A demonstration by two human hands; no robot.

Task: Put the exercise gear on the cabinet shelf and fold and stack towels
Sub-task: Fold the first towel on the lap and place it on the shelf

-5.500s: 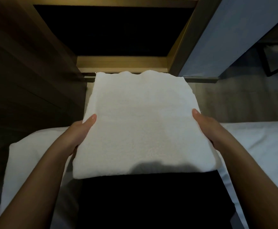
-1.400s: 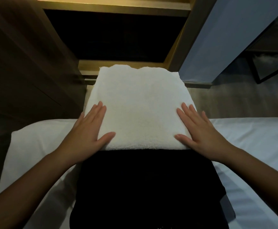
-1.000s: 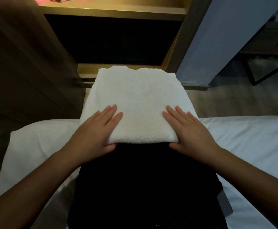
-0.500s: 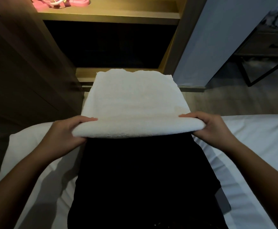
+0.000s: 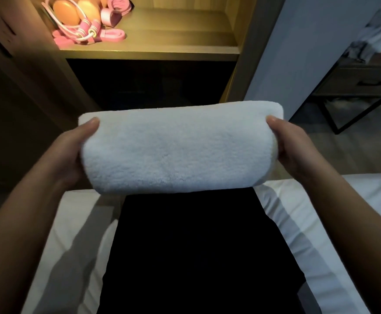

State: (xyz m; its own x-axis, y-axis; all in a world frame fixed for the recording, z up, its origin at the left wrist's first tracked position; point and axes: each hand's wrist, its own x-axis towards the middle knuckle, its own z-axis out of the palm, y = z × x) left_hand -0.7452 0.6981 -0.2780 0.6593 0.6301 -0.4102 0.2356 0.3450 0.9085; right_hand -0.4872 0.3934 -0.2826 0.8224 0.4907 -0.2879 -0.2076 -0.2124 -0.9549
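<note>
Before cabinet shelf point(image 5: 173, 32), thick folded towel point(image 5: 178, 150)

Folded white towel point(image 5: 178, 148), held aloft.

Probably bedroom: white bed point(image 5: 334, 200), wooden cabinet point(image 5: 176, 51), drawer table point(image 5: 362, 85).

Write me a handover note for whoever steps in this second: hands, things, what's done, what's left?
Left grip: hand holds the left end of the folded white towel.
Right grip: hand holds its right end; the towel is lifted in front of the cabinet shelf.
Done: pink exercise gear lies on the shelf; this towel is folded.
Left: probably set the towel down; no towel stack is in view.
</note>
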